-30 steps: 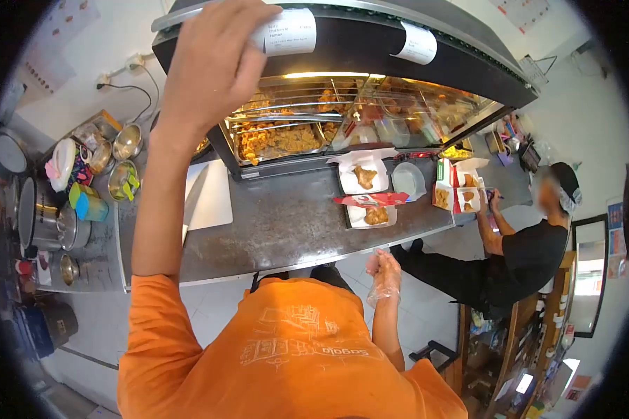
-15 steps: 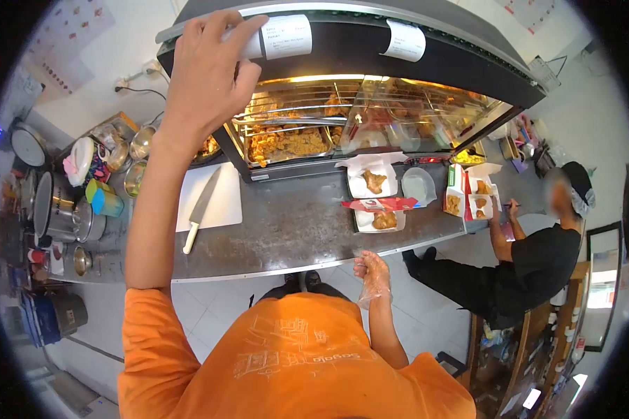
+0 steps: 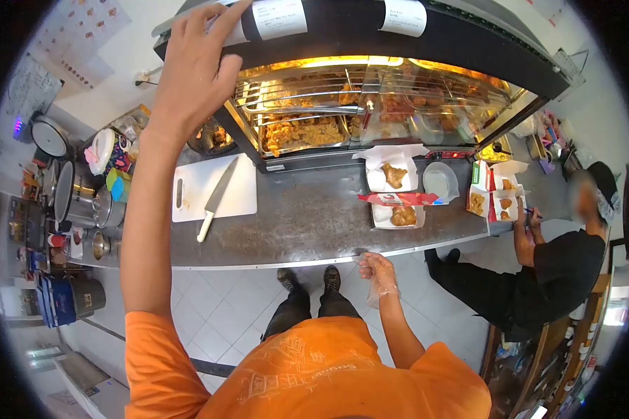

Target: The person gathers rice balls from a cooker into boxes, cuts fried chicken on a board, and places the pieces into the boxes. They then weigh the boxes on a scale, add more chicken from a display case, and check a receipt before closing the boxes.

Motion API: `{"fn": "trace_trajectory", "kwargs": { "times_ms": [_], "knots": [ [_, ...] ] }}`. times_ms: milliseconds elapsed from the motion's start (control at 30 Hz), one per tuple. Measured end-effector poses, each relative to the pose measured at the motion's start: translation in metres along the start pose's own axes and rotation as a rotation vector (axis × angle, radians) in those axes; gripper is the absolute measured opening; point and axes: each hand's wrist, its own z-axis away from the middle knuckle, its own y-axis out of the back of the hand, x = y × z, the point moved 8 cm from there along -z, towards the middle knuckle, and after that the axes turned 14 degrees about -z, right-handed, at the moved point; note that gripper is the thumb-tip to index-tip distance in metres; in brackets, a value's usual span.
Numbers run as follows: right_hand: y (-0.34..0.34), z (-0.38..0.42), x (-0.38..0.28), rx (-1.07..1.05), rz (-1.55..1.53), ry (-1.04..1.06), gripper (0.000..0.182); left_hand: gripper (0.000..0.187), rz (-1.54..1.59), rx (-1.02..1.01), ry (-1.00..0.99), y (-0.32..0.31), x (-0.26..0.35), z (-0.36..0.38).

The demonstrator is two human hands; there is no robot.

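My bare left hand (image 3: 196, 66) is raised to the top front edge of the heated display case (image 3: 426, 49). Its fingers close over a white paper slip (image 3: 236, 33), which is partly hidden behind them. Two more printed slips, a middle one (image 3: 279, 19) and a right one (image 3: 404, 17), hang along that edge. My right hand (image 3: 379, 269), in a clear plastic glove, is low by the counter's front edge with its fingers curled; whether anything is in them is hidden. Beyond it, an open box (image 3: 417, 222) holds a piece of fried chicken (image 3: 402, 216).
A knife (image 3: 220, 195) lies on a white cutting board (image 3: 189, 209). Fried food fills trays (image 3: 304, 133) inside the case. Another box with chicken (image 3: 394, 176), a clear tub (image 3: 439, 183) and filled boxes (image 3: 496, 195) stand rightward. A co-worker (image 3: 559, 262) in black leans at the right.
The view has shifted, so the counter and boxes appear farther right and my feet show more. My left hand stays at the slips; my right hand remains near the counter edge.
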Motion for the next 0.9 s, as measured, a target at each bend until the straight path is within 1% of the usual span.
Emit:
{"fn": "trace_trajectory", "kwargs": {
  "times_ms": [33, 67, 133, 200, 233, 267, 300, 333, 367, 400, 433, 467, 533, 600, 633, 667, 700, 733, 767, 800, 833, 900],
  "knots": [
    [-0.003, 0.000, 0.000, 0.004, 0.001, 0.009, 0.027, 0.062, 0.037, 0.068, -0.060, 0.006, 0.001, 0.006],
    [-0.011, 0.001, 0.002, -0.014, 0.043, 0.002, 0.027, 0.062, 0.043, 0.078, -0.060, 0.010, -0.002, 0.017],
    [-0.032, 0.002, 0.003, -0.024, 0.083, 0.008, 0.027, 0.053, 0.136, 0.197, -0.003, 0.032, -0.008, 0.054],
    [-0.066, 0.006, 0.008, -0.088, 0.142, 0.010, 0.027, 0.051, 0.215, 0.038, 0.100, 0.027, -0.002, 0.121],
    [-0.084, 0.005, 0.018, -0.115, 0.156, 0.034, 0.027, 0.044, 0.332, -0.047, 0.199, 0.013, 0.005, 0.172],
    [-0.107, 0.003, 0.030, -0.143, 0.169, 0.061, 0.028, 0.036, 0.396, -0.271, 0.387, -0.019, 0.018, 0.245],
    [-0.136, 0.008, 0.046, -0.164, 0.178, 0.063, 0.036, 0.033, 0.741, -0.490, 0.614, -0.034, 0.043, 0.299],
    [-0.170, 0.018, 0.064, -0.184, 0.187, 0.065, 0.046, 0.042, 0.790, -0.535, 0.578, -0.041, 0.074, 0.358],
    [-0.213, 0.046, 0.076, -0.188, 0.226, 0.115, 0.060, 0.065, 0.827, -0.619, 0.596, -0.030, 0.101, 0.406],
    [-0.253, 0.072, 0.095, -0.186, 0.261, 0.170, 0.076, 0.083, 0.946, -0.726, 0.719, -0.012, 0.116, 0.450],
    [-0.281, 0.077, 0.132, -0.242, 0.441, 0.236, 0.088, 0.084, 0.905, -0.653, 0.766, 0.008, 0.114, 0.493],
    [-0.306, 0.084, 0.170, -0.289, 0.626, 0.299, 0.100, 0.086, 0.868, -0.580, 0.813, 0.022, 0.107, 0.530],
    [-0.367, 0.117, 0.238, -0.478, 0.662, 0.253, 0.105, 0.057, 0.753, -0.578, 0.970, 0.070, 0.075, 0.567],
    [-0.418, 0.140, 0.324, -0.714, 0.768, 0.089, 0.108, 0.027, 0.665, -0.569, 0.935, 0.110, 0.036, 0.614],
    [-0.439, 0.137, 0.393, -0.856, 0.676, 0.016, 0.101, 0.027, 0.675, -0.560, 0.930, 0.129, 0.019, 0.633],
    [-0.453, 0.148, 0.429, -0.933, 0.635, -0.023, 0.098, 0.019, 0.594, -0.574, 0.973, 0.150, -0.001, 0.655],
    [-0.475, 0.173, 0.448, -1.008, 0.592, -0.066, 0.096, 0.017, 0.507, -0.589, 1.021, 0.171, -0.020, 0.672],
    [-0.485, 0.201, 0.478, -0.955, 0.655, -0.151, 0.093, 0.017, 0.499, -0.578, 1.035, 0.189, -0.035, 0.683],
    [-0.497, 0.231, 0.494, -0.905, 0.716, -0.240, 0.090, 0.016, 0.443, -0.577, 0.974, 0.210, -0.048, 0.686],
    [-0.510, 0.248, 0.513, -0.930, 0.724, -0.256, 0.090, 0.015, 0.381, -0.579, 0.917, 0.227, -0.061, 0.692],
    [-0.526, 0.263, 0.525, -0.910, 0.750, -0.115, 0.087, 0.015, 0.355, -0.578, 0.949, 0.238, -0.077, 0.706],
    [-0.556, 0.290, 0.544, -1.013, 0.811, -0.027, 0.080, 0.013, 0.297, -0.555, 0.788, 0.256, -0.101, 0.720]
  ]
}}
